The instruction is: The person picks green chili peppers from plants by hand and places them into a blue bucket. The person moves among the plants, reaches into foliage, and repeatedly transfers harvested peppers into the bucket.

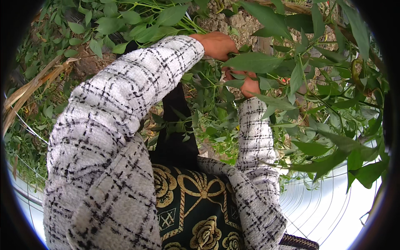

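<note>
My left hand (217, 46) reaches across into leafy pepper plants, its back towards me and its fingers bent down. Leaves and the hand itself hide its fingertips. Just below and to the right, my right hand (249, 85) is partly covered by a broad green leaf (254, 62) and smaller ones. Both hands are close together among the stems, apart from each other. What lies between the fingers of either hand cannot be made out. A curled pepper pod (357, 73), brownish green, hangs on the plant to the right.
Dense pepper foliage (134, 26) grows at the upper left, with dry straw-coloured leaves (37, 82) along the left. Bare crumbly soil (247, 25) shows beyond my hands. White cord (29, 126) runs at left. Pale sheeting crossed by thin lines (325, 193) fills the lower right.
</note>
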The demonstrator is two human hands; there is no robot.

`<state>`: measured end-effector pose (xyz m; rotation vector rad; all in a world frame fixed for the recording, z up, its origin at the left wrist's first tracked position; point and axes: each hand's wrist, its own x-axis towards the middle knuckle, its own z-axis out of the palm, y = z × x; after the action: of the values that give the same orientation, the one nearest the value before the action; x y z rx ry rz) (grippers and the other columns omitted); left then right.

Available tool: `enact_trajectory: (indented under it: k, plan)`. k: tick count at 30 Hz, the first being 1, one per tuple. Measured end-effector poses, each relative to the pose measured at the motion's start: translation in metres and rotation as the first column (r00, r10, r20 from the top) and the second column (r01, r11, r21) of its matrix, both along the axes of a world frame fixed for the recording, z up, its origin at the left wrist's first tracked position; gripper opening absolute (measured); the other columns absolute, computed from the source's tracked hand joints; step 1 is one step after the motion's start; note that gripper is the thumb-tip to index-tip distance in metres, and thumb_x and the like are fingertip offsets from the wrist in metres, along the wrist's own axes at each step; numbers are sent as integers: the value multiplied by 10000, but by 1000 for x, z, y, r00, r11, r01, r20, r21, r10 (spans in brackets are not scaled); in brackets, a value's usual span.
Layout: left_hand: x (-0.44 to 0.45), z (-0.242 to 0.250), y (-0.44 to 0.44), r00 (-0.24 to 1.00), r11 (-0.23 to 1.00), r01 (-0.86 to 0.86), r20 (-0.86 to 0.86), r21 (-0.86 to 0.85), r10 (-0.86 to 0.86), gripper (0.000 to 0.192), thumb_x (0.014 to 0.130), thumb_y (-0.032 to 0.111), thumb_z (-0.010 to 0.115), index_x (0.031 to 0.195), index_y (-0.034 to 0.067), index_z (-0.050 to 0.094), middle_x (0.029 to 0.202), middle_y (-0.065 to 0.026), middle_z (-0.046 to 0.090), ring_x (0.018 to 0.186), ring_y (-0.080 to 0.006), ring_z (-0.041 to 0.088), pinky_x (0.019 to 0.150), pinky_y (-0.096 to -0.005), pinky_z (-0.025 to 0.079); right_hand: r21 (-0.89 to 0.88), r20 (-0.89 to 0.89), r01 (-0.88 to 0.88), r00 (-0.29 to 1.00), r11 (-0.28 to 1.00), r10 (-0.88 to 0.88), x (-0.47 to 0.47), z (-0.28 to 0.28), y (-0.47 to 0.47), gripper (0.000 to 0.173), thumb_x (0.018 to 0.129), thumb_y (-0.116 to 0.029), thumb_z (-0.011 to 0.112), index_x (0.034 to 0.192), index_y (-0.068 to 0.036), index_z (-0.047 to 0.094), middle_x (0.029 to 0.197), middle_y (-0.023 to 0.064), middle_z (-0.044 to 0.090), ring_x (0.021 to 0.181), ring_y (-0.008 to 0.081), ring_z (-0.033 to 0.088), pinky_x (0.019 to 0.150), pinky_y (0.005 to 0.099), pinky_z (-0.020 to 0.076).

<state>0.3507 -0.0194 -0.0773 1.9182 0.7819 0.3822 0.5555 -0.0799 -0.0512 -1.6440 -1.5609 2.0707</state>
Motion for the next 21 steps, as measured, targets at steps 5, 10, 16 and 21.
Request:
enact_trajectory:
  k: [5,10,16,21]
  plan:
    - [-2,16,-6,989,988,106,-92,-115,-117,311,671,222,602,953,90,598,715,-138,582,691,-298,558,628,-395,435,221,199,48,975,974,-94,11,17,-8,246,835,-123,437,1045,-4,485,1042,141,521,927,192,506,780,310,437]
    - [-3,17,-18,981,844,192,124,-501,-150,403,696,294,564,1033,74,544,815,-128,593,731,-259,564,666,-374,436,-201,-271,569,750,797,-603,11,26,-10,246,816,-126,456,1029,-5,482,958,137,547,811,191,534,690,287,445]
    - [-22,51,-39,919,918,-365,95,-158,382,401,716,289,528,1027,36,534,911,-156,577,835,-291,553,731,-366,425,453,221,-383,923,805,314,4,23,-6,205,802,-54,445,964,32,538,754,84,568,623,143,487,563,259,389]
    - [-104,56,-52,995,889,13,96,-458,35,206,702,199,560,780,10,534,745,-102,545,619,-210,535,598,-325,428,128,98,352,926,927,-365,23,22,-14,201,826,-94,431,949,35,526,793,106,576,671,187,551,559,272,440]
